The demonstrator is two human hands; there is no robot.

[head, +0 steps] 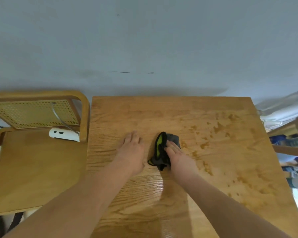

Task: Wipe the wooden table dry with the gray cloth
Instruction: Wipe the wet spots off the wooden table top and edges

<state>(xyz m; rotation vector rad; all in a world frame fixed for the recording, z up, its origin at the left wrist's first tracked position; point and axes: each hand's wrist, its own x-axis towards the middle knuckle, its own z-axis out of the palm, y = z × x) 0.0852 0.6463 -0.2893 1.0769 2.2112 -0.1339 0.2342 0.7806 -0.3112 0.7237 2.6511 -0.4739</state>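
Note:
The wooden table [179, 194] fills the middle of the head view. Water drops and wet patches [218, 127] spread over its right half. A bunched gray cloth [159, 152] with a lime-green inner side and black edging lies near the table's middle. My right hand [178, 157] presses flat on the cloth's right side, fingers pointing away from me. My left hand [132, 152] rests flat on the bare wood just left of the cloth, fingers together, holding nothing.
A wooden chair [33, 165] with a cane back stands against the table's left edge; a white device [64, 134] with a cable lies on its seat. A gray wall rises behind the table. Another chair and clutter [292, 143] sit off the right edge.

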